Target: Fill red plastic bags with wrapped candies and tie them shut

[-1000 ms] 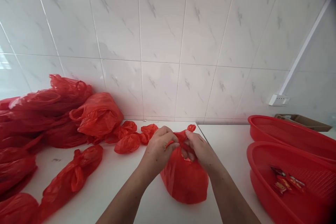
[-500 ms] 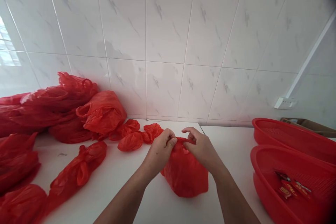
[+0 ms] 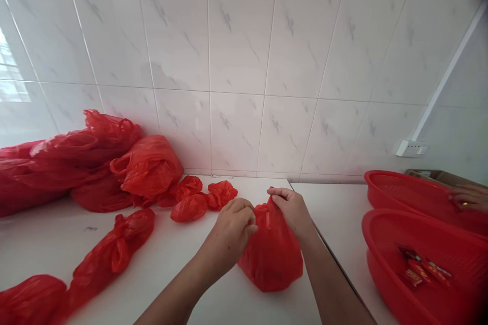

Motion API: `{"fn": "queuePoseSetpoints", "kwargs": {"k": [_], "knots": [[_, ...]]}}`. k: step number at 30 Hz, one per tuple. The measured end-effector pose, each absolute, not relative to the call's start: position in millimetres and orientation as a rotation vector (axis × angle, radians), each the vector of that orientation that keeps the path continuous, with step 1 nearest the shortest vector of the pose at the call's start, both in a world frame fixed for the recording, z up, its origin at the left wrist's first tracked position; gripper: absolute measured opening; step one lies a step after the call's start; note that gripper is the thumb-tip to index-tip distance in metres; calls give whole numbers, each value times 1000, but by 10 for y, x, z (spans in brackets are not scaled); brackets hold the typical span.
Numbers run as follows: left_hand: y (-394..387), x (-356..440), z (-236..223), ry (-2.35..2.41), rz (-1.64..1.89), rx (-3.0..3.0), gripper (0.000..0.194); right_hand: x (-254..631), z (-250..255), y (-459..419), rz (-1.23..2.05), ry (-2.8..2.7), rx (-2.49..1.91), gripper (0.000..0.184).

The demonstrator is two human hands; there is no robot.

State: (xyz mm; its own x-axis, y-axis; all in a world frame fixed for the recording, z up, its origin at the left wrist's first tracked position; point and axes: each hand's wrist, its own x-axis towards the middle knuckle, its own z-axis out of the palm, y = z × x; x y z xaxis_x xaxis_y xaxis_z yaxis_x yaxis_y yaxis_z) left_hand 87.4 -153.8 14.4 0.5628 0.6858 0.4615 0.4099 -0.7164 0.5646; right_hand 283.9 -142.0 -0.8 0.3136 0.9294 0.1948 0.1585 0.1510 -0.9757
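A filled red plastic bag [image 3: 271, 256] stands on the white table in front of me, its top gathered up. My right hand [image 3: 293, 209] pinches a pulled-up corner of the bag's top between thumb and fingers. At the other side of the top, my left hand [image 3: 235, 228] is closed with its fingers curled against the bag's upper edge. The part of the plastic inside the left fist is mostly hidden. What the bag contains does not show.
Red bags [image 3: 148, 167] are heaped at the left, with a knotted red bag [image 3: 118, 249] nearer. Small red bundles [image 3: 190, 207] lie behind my left hand. At right, one red basket [image 3: 375, 231] holds small packets; another person's hand [image 3: 470, 198] is over the rear basket [image 3: 400, 188].
My hands have moved apart, the right one drawing a corner of the bag upward. A red bag at the left edge is gone from view. Another person's hand has appeared at right.
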Motion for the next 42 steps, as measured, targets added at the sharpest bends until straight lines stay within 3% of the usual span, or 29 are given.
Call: {"fn": "queuePoseSetpoints", "kwargs": {"k": [3, 8, 11, 16, 19, 21, 28, 35, 38, 42], "knots": [[-1666, 768, 95, 818, 761, 2527, 19, 2997, -284, -1218, 613, -1110, -1481, 25], [-1780, 638, 64, 745, 460, 2368, 15, 3176, -640, -1033, 699, -1107, -1522, 21], [-1728, 684, 66, 714, 557, 2195, 10, 3243, -756, -1037, 763, -1088, -1492, 36], [-1581, 957, -66, 885, 801, 2185, 63, 3379, -942, -1108, 817, -990, -1478, 45], [-1502, 1132, -235, 935, 636, 2374, 100, 3445, -1043, -1103, 859, -966, -1479, 44], [-1457, 1198, -347, 983, 502, 2508, 108, 3481, -1096, -1088, 883, -967, -1489, 45], [-1360, 931, -350, 1081, 554, 2683, 32, 3600, -1205, -1032, 869, -1027, -1579, 47], [-1389, -153, 201, 1656, 997, 2507, 41, 3635, -1260, -964, 835, -1009, -1740, 47], [-1363, -813, 383, 2125, 1116, 2371, 40, 3659, -1326, -928, 811, -1050, -1774, 45], [-1227, -1571, 450, 2656, 914, 2105, 40, 3689, -1415, -869, 797, -1070, -1807, 41]]}}
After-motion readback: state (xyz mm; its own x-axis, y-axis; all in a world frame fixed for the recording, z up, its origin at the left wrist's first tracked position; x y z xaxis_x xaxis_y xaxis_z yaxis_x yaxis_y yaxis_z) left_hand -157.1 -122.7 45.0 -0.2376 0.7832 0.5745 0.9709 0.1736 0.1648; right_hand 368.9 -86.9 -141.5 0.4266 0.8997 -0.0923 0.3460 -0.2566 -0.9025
